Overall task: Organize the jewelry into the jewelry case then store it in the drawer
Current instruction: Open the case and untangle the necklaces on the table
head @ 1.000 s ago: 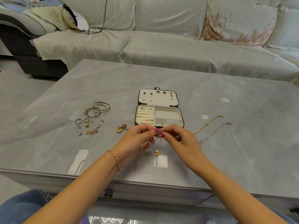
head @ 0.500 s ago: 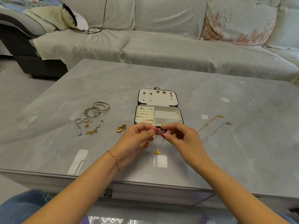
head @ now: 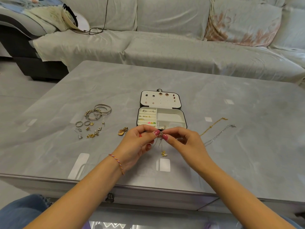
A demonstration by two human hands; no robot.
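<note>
We see the counter [head: 214,90] with the open jewelry case [head: 162,117] at its middle; bangles [head: 100,110] and small earrings [head: 89,129] toward the left edge; two chains [head: 214,129] toward the right edge; the left hand [head: 138,146] and right hand [head: 186,142] meet just in front of the case, both pinching a thin necklace [head: 160,141], pendant dangling; we judge they're bunching it up; next it goes into an empty right compartment, gently, no tangles.

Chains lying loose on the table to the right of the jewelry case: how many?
2. A gold chain lies nearest the jewelry case; a silver chain lies just right of it, roughly parallel. Its near end runs behind the right hand, so part may be hidden.
</note>
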